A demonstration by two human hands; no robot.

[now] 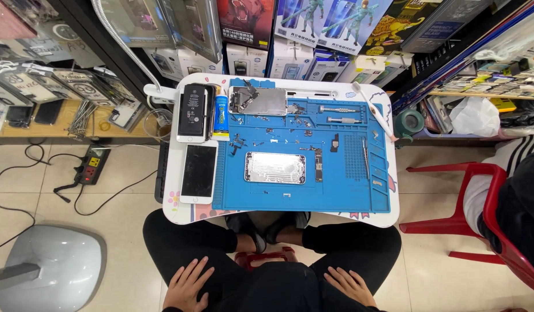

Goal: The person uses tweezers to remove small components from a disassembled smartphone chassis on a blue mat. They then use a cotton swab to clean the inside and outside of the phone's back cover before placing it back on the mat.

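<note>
Blue repair mat [348, 199] holds phone housing [274, 167]; hands rest on knees.

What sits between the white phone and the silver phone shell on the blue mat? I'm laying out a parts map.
In the head view, only the blue mat's raised left edge and bare blue surface separate the white phone from the silver phone shell; loose screws lie farther up.

Left hand [188, 285], right hand [349, 286]: flat on thighs; fingers spread

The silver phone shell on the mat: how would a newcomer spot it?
Find the blue mat on the small white table. Near its middle lies the silver phone shell, flat and lengthwise. Unlike the white phone left of the mat, it is bare metal, screenless.
</note>
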